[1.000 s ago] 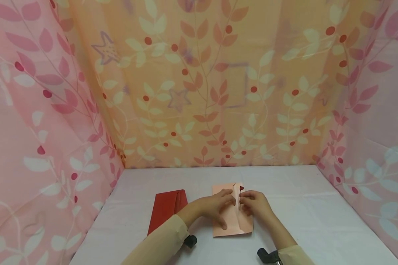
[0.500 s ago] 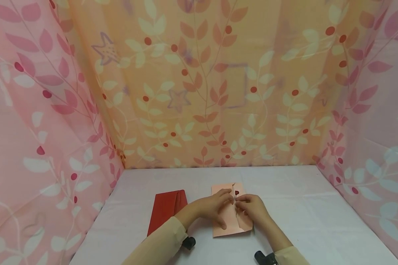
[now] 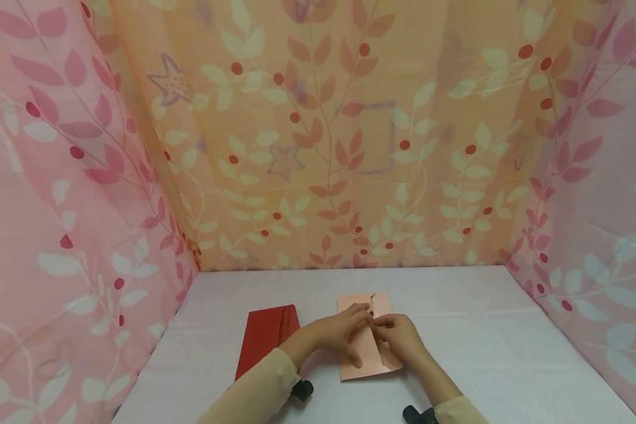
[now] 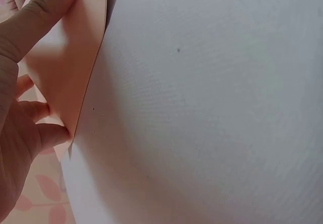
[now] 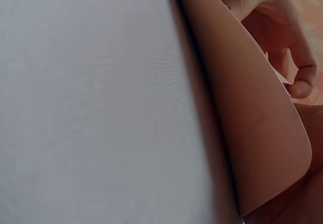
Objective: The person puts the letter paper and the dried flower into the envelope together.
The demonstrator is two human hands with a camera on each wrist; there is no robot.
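A pale pink envelope (image 3: 370,365) lies flat on the white table (image 3: 482,353), its long side running away from me. My left hand (image 3: 339,331) rests on its left half, fingers laid across the paper and thumb spread toward the near edge. In the left wrist view the thumb (image 4: 40,12) and fingers (image 4: 48,133) touch the pink envelope (image 4: 70,67). My right hand (image 3: 398,338) pinches the flap near the envelope's middle, close to my left fingertips. The right wrist view shows the flap (image 5: 247,128) curved up off the table.
A dark red envelope (image 3: 267,337) lies to the left of the pink one, beside my left forearm. Leaf-patterned pink and orange cloth walls (image 3: 318,147) close in the table at the left, back and right.
My right hand has moved left with the flap, toward the envelope's middle and my left fingertips. The small red dot seen earlier near the top is now covered. The left hand has stayed put.
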